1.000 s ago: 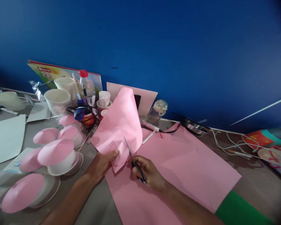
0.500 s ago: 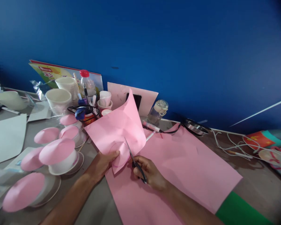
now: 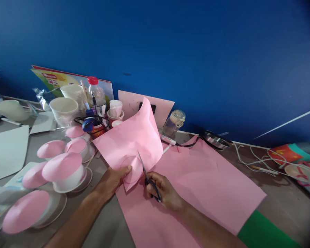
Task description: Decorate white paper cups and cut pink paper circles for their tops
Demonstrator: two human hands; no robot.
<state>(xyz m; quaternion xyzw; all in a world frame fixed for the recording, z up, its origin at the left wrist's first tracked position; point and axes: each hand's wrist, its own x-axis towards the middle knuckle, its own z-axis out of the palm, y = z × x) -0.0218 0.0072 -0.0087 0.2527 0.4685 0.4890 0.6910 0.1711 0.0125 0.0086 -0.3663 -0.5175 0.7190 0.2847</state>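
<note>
My left hand (image 3: 113, 181) pinches a loose pink paper sheet (image 3: 130, 139) with a drawn circle (image 3: 132, 169) at its lower corner, thumb on the circle. My right hand (image 3: 164, 191) grips black-handled scissors (image 3: 147, 174) whose blades are cutting into the sheet along the circle's right side. The held sheet stands up off the table, its top curling over. Beneath both hands lies a large pink paper sheet (image 3: 206, 179) flat on the table.
Several white bowls capped with pink paper discs (image 3: 62, 167) crowd the left. Behind them stand stacked white cups (image 3: 73, 93), a red-capped bottle (image 3: 95, 90), a glass jar (image 3: 174, 122) and markers. A metal dish (image 3: 215, 138), white cables (image 3: 250, 158) and green paper (image 3: 263, 232) lie right.
The top of the held pink sheet has flopped and spread wider to the left. The scissors and both hands stay almost in place at the circle.
</note>
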